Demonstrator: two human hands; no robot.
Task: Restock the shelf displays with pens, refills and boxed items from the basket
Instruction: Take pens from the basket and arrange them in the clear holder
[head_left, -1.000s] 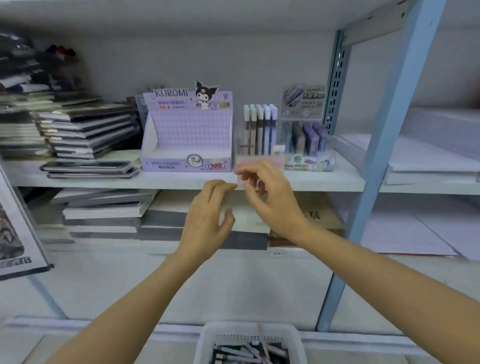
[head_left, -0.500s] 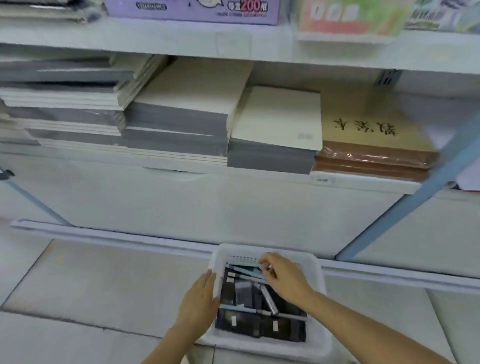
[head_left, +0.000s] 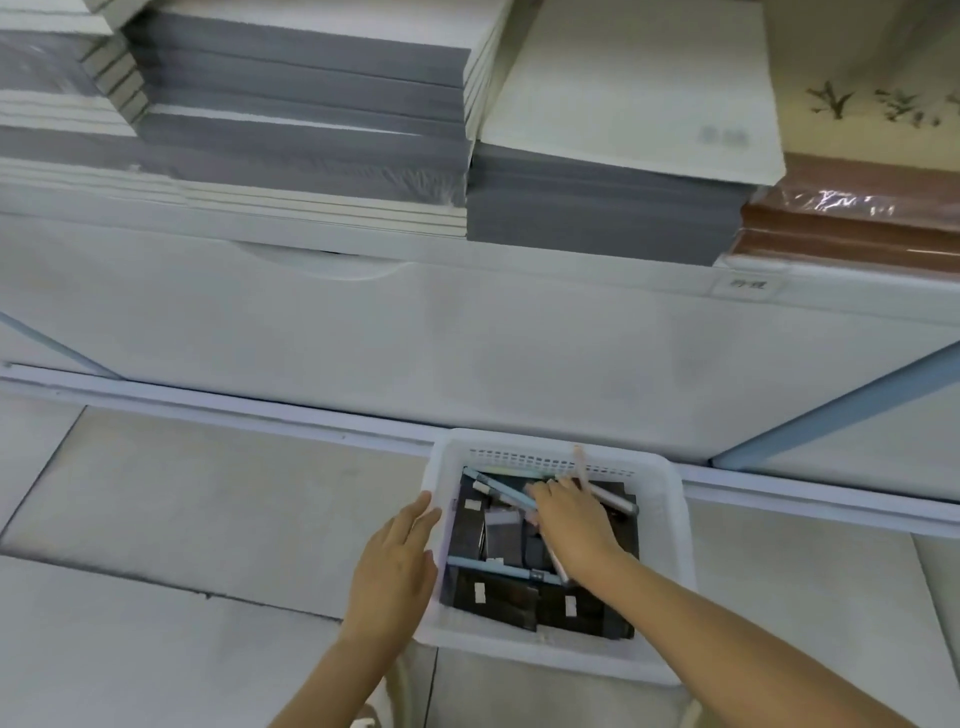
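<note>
A white plastic basket (head_left: 670, 519) stands on the floor in front of the shelf base. It holds several dark flat boxes (head_left: 493, 597) with white labels and light blue pens (head_left: 498, 486) lying across them. My left hand (head_left: 395, 566) rests with straight fingers on the basket's left rim. My right hand (head_left: 571, 525) is inside the basket over the pens with its fingers curled. A pink pen (head_left: 580, 465) sticks up from its fingers above the far rim. What lies under the palm is hidden.
Stacks of grey-edged notebooks (head_left: 311, 104) and a white-topped stack (head_left: 597, 208) fill the low shelf above. A brown wrapped pack (head_left: 841, 228) lies at the right. A blue shelf post (head_left: 831, 421) slants down at the right. Tiled floor (head_left: 182, 519) spreads left of the basket.
The view has dropped from the upper shelf displays to the basket on the floor. Both hands came down: the left to the rim, the right in among the pens.
</note>
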